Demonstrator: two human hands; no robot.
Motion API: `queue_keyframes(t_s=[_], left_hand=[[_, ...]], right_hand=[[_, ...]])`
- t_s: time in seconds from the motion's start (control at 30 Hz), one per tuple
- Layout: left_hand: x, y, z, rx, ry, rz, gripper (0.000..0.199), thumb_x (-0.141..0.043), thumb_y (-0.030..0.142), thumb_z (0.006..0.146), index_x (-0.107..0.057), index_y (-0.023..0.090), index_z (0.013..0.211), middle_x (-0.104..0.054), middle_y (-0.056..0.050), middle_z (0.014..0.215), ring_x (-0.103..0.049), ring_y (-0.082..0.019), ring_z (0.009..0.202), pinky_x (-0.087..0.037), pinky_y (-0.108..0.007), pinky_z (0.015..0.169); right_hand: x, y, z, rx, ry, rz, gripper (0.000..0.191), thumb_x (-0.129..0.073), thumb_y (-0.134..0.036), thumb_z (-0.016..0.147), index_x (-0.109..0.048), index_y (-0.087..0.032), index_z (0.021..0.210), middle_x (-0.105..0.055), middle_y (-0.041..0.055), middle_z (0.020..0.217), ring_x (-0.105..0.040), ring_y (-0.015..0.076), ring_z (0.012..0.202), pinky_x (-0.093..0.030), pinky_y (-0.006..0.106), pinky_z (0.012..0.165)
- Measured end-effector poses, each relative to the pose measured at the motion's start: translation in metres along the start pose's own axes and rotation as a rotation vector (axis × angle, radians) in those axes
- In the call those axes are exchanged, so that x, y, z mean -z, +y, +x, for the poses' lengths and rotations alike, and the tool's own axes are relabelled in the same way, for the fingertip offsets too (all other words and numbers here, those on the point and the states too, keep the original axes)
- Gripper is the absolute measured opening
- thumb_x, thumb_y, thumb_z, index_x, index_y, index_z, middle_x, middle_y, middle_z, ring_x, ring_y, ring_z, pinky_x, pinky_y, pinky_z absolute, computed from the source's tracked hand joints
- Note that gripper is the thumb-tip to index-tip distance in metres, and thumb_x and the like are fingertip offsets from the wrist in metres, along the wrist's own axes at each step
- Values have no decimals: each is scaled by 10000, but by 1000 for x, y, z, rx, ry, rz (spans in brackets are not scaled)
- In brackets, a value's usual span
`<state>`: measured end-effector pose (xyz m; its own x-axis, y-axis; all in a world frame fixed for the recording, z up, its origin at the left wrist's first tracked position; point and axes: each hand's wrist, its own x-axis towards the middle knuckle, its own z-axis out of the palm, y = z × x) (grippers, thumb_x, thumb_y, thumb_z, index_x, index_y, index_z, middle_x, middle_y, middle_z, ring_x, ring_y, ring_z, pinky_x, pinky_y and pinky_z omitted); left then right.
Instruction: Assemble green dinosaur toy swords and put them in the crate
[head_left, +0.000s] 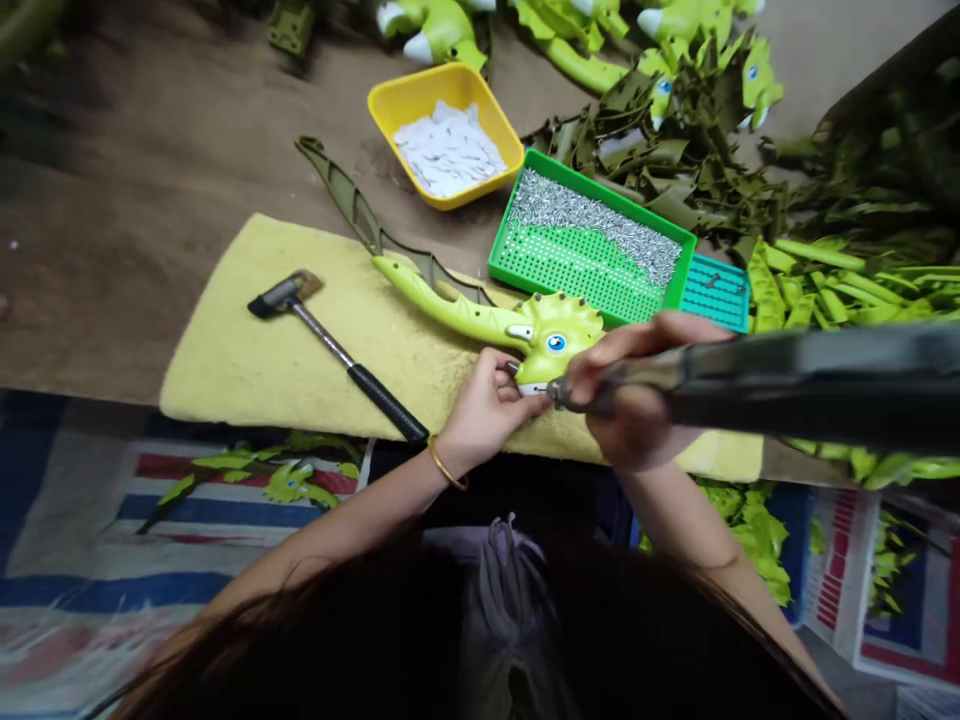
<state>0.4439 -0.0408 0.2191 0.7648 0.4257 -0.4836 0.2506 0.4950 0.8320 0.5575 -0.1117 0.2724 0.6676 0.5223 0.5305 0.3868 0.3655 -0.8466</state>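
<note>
My left hand (490, 410) pinches the snout end of a lime-green toy dragon head (561, 322) with a blue eye and a frilled crest. A long green piece (442, 308) runs left from the head, with a dark olive wing frame (352, 205) beside it. In my right hand (637, 400) is a dark power screwdriver (795, 385), its body pointing off to the right. The screwdriver's tip meets the white jaw of the head, close to my left fingers. Under all this lies a yellow cloth pad (225, 330).
A hammer (330, 345) rests on the pad's left part. Behind are a yellow tub (450, 200) of white pieces and a green basket (570, 275) of screws. Olive parts (675, 175) and lime-green parts (847, 285) are heaped at the right.
</note>
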Motion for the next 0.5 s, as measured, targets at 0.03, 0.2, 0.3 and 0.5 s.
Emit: queue_keyframes(t_s=[0.03,0.2,0.3,0.5], left_hand=[[3,1,-1,-8,-22,74,505,-791,255,642,-424,204,985,-599,73,661,-629,-121,547,-468,-216,522],[12,9,0,-181,-22,547,518,-779,355,699,-489,211,1103,-548,84,596,-591,-123,520,-422,-219,503],[11,11,1,-251,-30,675,445,-770,380,708,-524,221,1043,-545,84,584,-586,-117,543,-420,-211,521],[14,4,2,-244,-31,727,422,-790,374,681,-534,222,980,-514,90,566,-544,-110,482,-409,-223,504]], right_hand=[[1,2,16,119,79,58,340,-706,-420,758,-628,-346,1081,-689,-87,774,-499,48,396,-433,208,357],[21,56,87,236,631,-65,247,-720,-435,771,-595,-296,933,-639,-62,764,-477,55,436,-376,260,389],[34,102,97,87,640,-241,435,-659,-677,713,-512,-333,936,-633,-28,828,-459,97,523,-439,326,504],[45,129,88,-18,526,-270,588,-555,-777,726,-466,-319,1084,-601,-10,831,-480,147,625,-439,359,630]])
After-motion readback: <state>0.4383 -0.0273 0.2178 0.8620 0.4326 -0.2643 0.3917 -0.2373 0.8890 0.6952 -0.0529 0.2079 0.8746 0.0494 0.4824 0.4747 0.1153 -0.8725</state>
